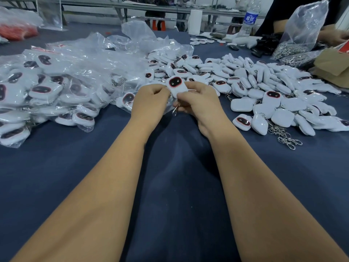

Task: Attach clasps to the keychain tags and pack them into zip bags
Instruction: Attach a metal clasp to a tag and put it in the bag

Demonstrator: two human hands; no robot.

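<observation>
Both hands are working mid-table, out from the near edge. Left hand (151, 99) is pinching the left side of one white keychain tag (176, 87), fingers curled onto it. Right hand (198, 100) is gripping the tag's right side, fingers curled, with a metal clasp (175, 110) dangling just below between the two hands; can't tell whether the clasp is attached. Tag is facing up, dark red-rimmed face showing. Bagged tags (47, 87) are piling toward the left edge of the blue table (170, 186). Loose tags (264, 87) are lying heaped toward the right edge, some with clasps trailing. Water bottle (249, 17) is standing at the far right corner.
</observation>
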